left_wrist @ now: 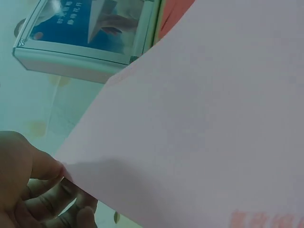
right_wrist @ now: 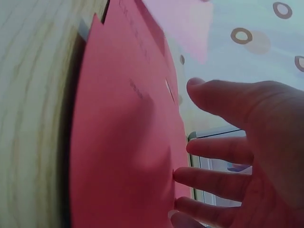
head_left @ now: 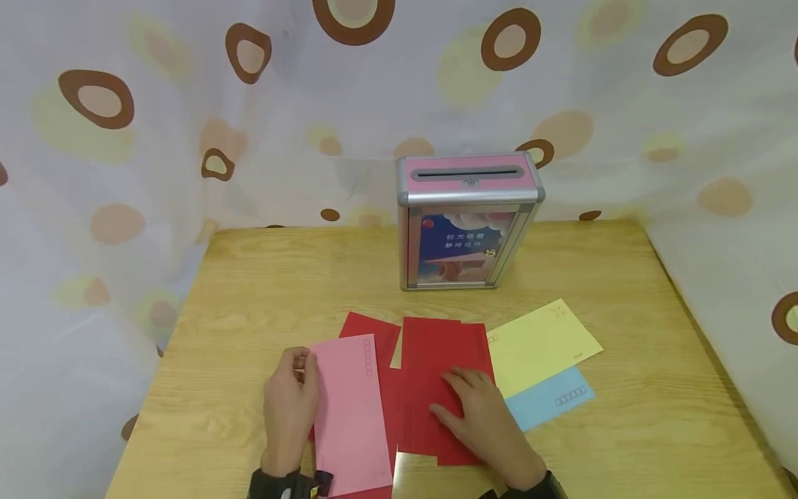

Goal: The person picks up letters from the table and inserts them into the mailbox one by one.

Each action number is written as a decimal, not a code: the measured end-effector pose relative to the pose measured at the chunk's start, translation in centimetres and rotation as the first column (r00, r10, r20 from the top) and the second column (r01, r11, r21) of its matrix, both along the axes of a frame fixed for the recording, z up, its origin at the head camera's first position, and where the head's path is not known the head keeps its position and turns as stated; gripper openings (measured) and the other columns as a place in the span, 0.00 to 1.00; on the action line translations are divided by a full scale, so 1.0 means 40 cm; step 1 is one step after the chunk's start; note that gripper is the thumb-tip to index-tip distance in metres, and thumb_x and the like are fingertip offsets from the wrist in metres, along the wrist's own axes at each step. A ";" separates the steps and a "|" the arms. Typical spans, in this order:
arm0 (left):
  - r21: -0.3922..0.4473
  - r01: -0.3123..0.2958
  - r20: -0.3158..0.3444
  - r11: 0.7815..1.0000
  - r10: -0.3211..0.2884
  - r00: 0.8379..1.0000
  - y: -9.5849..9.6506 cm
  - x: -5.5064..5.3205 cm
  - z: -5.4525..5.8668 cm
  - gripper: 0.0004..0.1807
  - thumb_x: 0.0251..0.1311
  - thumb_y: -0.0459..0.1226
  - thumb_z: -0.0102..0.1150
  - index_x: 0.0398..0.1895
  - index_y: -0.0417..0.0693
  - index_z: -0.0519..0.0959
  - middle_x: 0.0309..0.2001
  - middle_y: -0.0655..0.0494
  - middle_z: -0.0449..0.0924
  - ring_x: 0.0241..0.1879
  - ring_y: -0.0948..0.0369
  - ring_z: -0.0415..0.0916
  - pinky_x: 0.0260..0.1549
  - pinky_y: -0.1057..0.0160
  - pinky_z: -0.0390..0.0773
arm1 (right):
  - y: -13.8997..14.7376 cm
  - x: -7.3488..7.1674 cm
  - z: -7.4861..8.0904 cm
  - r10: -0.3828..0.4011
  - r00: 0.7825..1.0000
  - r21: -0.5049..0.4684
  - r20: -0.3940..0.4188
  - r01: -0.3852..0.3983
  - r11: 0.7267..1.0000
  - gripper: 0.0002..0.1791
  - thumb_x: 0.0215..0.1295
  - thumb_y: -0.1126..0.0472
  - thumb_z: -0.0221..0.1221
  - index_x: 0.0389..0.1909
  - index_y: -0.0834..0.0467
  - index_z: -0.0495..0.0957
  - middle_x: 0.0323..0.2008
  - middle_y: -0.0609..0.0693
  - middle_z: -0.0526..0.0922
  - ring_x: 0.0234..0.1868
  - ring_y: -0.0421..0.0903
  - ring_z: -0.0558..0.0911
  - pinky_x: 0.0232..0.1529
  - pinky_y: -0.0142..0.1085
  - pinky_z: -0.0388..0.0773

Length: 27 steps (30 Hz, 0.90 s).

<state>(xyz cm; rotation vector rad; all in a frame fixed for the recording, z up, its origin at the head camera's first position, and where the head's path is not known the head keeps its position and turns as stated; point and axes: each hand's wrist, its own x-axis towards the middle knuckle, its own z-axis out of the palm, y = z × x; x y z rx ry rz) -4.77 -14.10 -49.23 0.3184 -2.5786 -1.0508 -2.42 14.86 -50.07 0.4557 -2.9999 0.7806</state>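
My left hand pinches a pink envelope at its upper left edge. In the left wrist view, thumb and fingers grip the corner of that envelope, which fills most of the picture. Under it lie more red envelopes. My right hand spreads over red envelopes in the middle, its fingertips right at their surface. The right wrist view shows its thumb and fingers extended beside the red paper.
A pink and silver slotted box stands at the table's back, its slot on top. Right of the red envelopes lie a yellow envelope and a blue envelope, partly overlapped. A patterned white cloth surrounds the wooden table.
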 end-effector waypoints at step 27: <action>0.235 0.428 -0.355 0.873 -0.333 0.873 0.127 0.064 0.140 0.07 0.63 0.32 0.61 0.43 0.46 0.78 0.33 0.53 0.83 0.29 0.59 0.79 0.26 0.61 0.83 | -0.096 0.013 0.098 0.101 0.980 -0.715 0.170 0.052 0.697 0.15 0.64 0.59 0.65 0.49 0.56 0.77 0.40 0.51 0.85 0.35 0.43 0.84 0.34 0.34 0.85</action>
